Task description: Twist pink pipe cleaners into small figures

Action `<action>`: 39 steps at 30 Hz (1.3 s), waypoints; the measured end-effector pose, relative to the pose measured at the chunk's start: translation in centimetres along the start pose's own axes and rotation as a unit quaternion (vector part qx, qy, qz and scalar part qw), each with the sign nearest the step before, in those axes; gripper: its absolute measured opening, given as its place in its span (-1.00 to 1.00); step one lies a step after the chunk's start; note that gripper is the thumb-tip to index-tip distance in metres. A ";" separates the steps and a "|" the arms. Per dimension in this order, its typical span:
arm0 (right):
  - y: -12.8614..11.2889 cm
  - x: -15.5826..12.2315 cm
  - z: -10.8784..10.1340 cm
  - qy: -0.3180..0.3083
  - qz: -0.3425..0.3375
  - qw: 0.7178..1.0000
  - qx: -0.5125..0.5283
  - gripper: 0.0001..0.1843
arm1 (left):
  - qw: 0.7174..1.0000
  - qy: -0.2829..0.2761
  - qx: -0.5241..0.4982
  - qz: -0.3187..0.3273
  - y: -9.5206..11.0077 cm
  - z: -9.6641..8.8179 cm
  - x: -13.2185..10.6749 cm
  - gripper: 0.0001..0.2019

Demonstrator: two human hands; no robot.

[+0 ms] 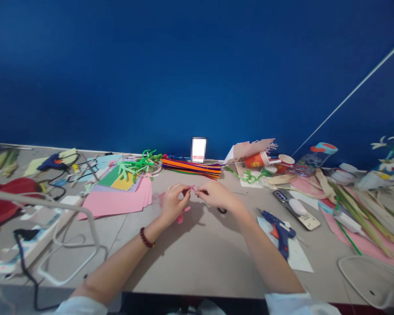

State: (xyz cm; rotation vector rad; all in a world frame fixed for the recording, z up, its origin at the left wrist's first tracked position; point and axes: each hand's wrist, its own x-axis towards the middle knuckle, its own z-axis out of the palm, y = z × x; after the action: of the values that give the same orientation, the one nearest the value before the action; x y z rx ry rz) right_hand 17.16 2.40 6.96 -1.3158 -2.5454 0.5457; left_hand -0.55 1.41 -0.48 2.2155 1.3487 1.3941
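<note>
Just above the middle of the table, my two hands meet at a thin pink pipe cleaner [193, 188]. My left hand [174, 202] pinches it from the left, thumb against forefinger. From the other side my right hand [216, 194] is closed on it too, fingertips nearly touching those of the left. Below my left hand, looped pink pieces [180, 217] show; whether they hang from the pipe cleaner or lie on the table I cannot tell. A black ring-shaped part [222, 210], perhaps a scissor handle, shows under my right hand.
Behind my hands lies a bundle of coloured pipe cleaners [192, 168]. Pink paper sheets [114, 203] and green pipe cleaners [139, 165] are to the left, near a white power strip [36, 238] with cables. A blue glue gun [279, 232] and a phone [297, 210] lie right.
</note>
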 end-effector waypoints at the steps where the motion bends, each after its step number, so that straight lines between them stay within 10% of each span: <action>1: -0.3 -0.2 -0.2 0.002 -0.010 1.000 -0.009 -0.68 | 1.000 -0.006 0.019 0.018 0.0 0.0 0.0 -0.88; 20: 1.9 0.9 -0.2 0.084 -0.043 0.994 0.053 -0.76 | 0.971 -0.038 0.081 0.223 -0.6 0.2 0.2 -0.84; 39: 0.2 0.7 0.9 0.034 0.032 0.999 0.020 -0.66 | 0.991 0.014 -0.125 -0.043 -0.1 0.2 0.1 -0.83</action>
State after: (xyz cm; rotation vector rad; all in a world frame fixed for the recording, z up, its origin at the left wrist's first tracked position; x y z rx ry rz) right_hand 16.56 2.88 6.07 -1.3826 -2.4324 0.5500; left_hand -0.44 1.60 -0.59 1.9618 1.1883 1.4786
